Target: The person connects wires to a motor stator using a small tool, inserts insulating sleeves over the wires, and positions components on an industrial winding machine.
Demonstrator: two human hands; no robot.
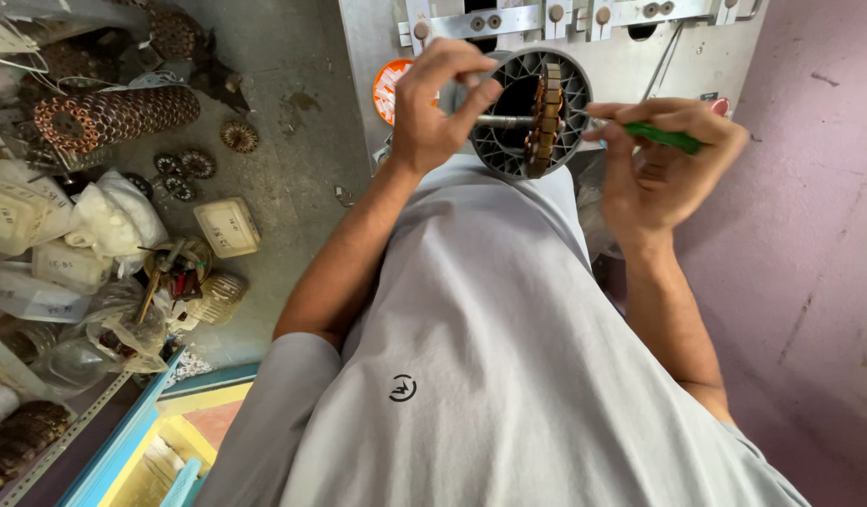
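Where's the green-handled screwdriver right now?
In the head view, upper right: the right hand holds the green-handled screwdriver, its tip toward the copper-wound stator on the round grey housing.

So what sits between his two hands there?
In the head view, a copper-wound stator on a steel shaft inside a grey ribbed round housing.

Stator (547,115): coppery metal laminations, dull steel shaft (505,121). Housing (509,150): matt grey casting. Screwdriver handle (676,139): glossy green plastic. Floor (293,178): rough concrete.

Bright even daylight, soft shadows, sharp centre, wide-angle stretching at edges
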